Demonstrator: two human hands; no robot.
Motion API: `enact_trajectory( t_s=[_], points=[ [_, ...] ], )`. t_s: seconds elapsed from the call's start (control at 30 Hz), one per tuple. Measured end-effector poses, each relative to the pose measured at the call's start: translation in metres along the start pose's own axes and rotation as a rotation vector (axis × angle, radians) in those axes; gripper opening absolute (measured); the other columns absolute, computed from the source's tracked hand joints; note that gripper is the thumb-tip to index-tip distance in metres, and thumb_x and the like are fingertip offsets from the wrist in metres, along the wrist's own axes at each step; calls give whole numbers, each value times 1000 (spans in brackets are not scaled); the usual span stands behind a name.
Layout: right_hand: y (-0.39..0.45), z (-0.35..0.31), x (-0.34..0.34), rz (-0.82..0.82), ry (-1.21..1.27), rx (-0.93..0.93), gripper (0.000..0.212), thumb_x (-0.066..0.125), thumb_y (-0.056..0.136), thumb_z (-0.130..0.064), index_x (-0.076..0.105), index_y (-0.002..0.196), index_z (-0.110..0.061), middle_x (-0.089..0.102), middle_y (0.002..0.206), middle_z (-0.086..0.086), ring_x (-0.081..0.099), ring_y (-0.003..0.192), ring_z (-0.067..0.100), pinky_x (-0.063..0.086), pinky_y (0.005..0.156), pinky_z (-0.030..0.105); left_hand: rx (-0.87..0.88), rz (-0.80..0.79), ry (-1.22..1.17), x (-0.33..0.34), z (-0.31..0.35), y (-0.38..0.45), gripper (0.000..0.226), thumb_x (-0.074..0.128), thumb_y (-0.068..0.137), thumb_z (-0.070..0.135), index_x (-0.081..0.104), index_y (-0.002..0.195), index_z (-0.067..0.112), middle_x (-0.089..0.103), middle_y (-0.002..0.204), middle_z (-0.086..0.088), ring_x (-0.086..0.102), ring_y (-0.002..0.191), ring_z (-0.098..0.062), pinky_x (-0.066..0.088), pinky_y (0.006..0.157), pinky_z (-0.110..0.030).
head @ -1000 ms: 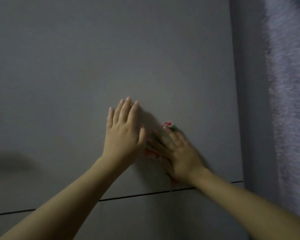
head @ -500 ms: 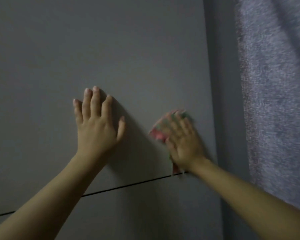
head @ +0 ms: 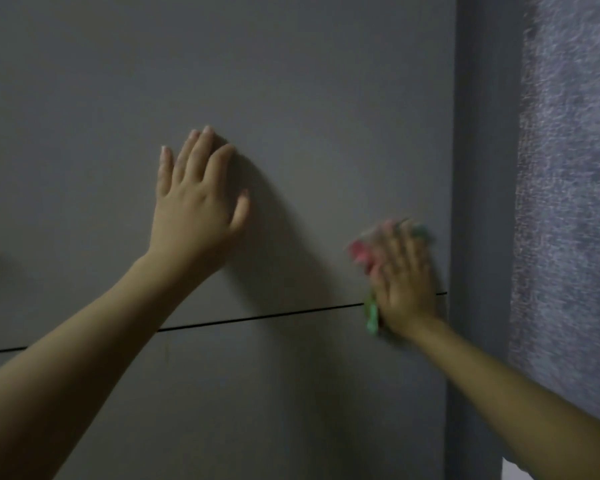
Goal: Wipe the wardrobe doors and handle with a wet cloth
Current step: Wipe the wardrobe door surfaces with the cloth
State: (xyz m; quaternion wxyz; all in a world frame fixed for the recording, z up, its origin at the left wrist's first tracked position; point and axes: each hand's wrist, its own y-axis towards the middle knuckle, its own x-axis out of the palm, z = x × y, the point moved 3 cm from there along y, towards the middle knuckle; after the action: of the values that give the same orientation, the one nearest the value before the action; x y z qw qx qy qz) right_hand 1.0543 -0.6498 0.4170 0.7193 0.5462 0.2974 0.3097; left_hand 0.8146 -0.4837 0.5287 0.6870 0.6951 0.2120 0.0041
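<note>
Grey wardrobe door [head: 291,81] fills the dim view, crossed low down by a thin dark seam [head: 257,318], with a textured curtain [head: 568,168] hanging along its right side. Left hand [head: 196,206] lies flat on the panel above the seam, fingers straight and together, holding nothing. Right hand [head: 404,275], blurred, presses a pink-and-green cloth [head: 361,251] flat against the door near its right edge, straight fingers spread over it, the cloth's green end hanging across the seam.

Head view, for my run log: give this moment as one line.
step: wiping door | right hand: presses cloth flat near right edge, blurred | left hand: flat on door | handle: unseen
</note>
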Motion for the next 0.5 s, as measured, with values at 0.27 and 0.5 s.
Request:
enact_trajectory(
  t_s=[0.27,0.5],
  points=[
    [-22,-126,7,-9,111,128,50,23,101,-36,31,147,-16,31,152,10,23,141,39,8,118,50,-137,7,48,-7,-27,-68,66,30,84,43,37,142,13,19,154,-17,12,143,-30,-2,116,-48],
    [10,-70,2,42,16,363,52,21,102,-34,30,148,-13,34,151,16,29,138,41,12,116,43,-253,20,78,-20,-42,-123,71,36,78,40,36,143,12,27,148,-21,19,130,-30,13,109,-52]
  ],
)
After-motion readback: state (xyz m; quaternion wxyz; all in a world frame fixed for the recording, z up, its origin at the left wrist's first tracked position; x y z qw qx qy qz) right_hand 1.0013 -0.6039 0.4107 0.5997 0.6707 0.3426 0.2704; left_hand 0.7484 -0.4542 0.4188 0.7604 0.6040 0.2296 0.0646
